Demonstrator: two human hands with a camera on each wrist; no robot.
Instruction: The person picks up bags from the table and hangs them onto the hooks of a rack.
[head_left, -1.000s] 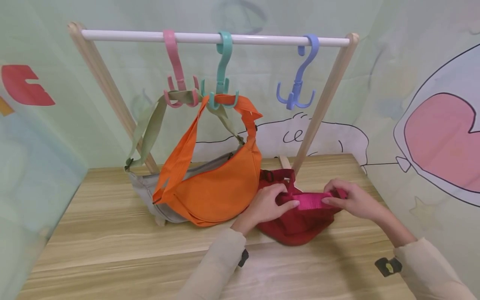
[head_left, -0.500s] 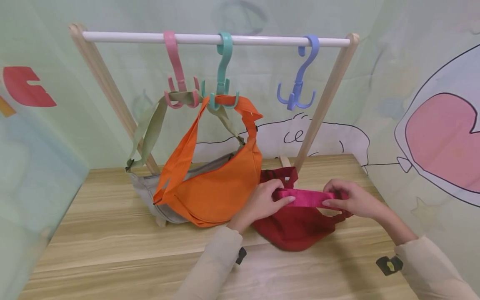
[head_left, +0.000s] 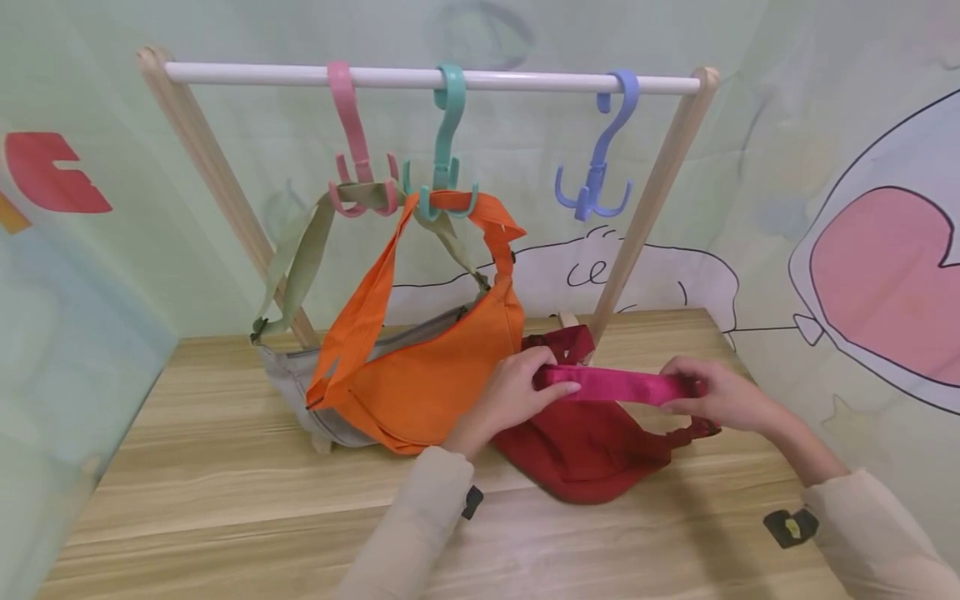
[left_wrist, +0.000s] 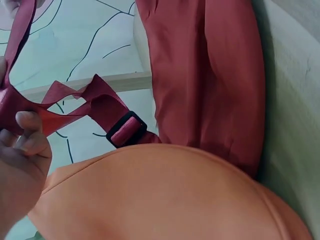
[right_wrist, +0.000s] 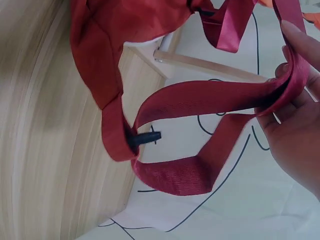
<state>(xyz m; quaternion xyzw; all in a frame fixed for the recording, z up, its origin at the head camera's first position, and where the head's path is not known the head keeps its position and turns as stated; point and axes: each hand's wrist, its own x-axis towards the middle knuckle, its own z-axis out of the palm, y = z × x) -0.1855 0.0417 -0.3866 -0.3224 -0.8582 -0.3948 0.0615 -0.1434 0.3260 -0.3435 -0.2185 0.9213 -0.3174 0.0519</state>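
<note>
A dark red bag (head_left: 592, 454) lies on the wooden table, its strap (head_left: 618, 384) lifted above it and looking pink in the head view. My left hand (head_left: 520, 390) pinches one end of the raised strap stretch between thumb and fingers. Around the other end curl the fingers of my right hand (head_left: 716, 394). In the right wrist view the strap (right_wrist: 200, 100) loops from that hand down to the bag's end. A black buckle (left_wrist: 126, 129) shows on the strap in the left wrist view. The orange bag (head_left: 442, 367) stands just left of my left hand.
A rack with a white bar (head_left: 262, 74) carries a pink hook (head_left: 351, 125), a green hook (head_left: 448, 125) and a blue hook (head_left: 596, 167). The orange bag's strap hangs on the green hook, the grey bag's (head_left: 288, 383) on the pink one. Nothing hangs from the blue hook.
My hands have moved apart and slightly up, stretching a longer piece of strap between them. The red bag has shifted a little toward the front and left.
</note>
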